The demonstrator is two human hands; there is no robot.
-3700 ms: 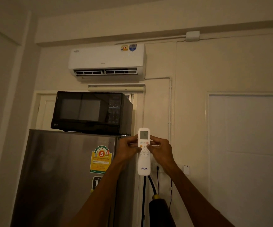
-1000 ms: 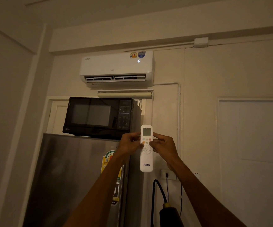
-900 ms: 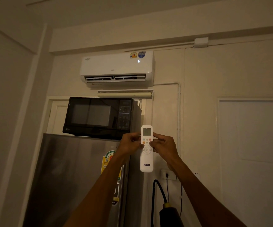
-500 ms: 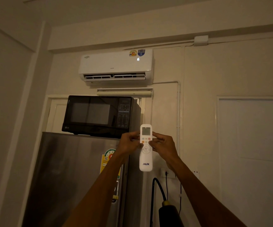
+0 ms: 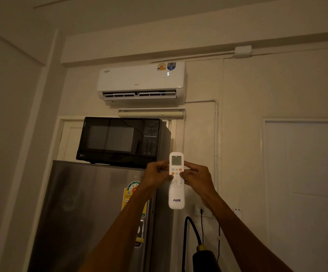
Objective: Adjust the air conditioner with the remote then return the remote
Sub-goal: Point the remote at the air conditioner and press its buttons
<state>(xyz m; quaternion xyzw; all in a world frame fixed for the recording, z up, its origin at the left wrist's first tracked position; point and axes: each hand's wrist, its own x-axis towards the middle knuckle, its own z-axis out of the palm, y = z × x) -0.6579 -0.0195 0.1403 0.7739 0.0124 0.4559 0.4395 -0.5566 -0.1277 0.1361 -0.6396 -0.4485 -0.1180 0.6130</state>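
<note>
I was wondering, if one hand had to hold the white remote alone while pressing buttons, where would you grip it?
Probably the plain lower half of the remote, around the AUX logo, coming from below with fingers wrapped behind. It stands upright, and the buttons and screen sit higher, where the left hand and right hand now pinch its edges.

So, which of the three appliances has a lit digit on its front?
The white air conditioner on the wall: a digit glows near its right end. The microwave and refrigerator show none.
</note>
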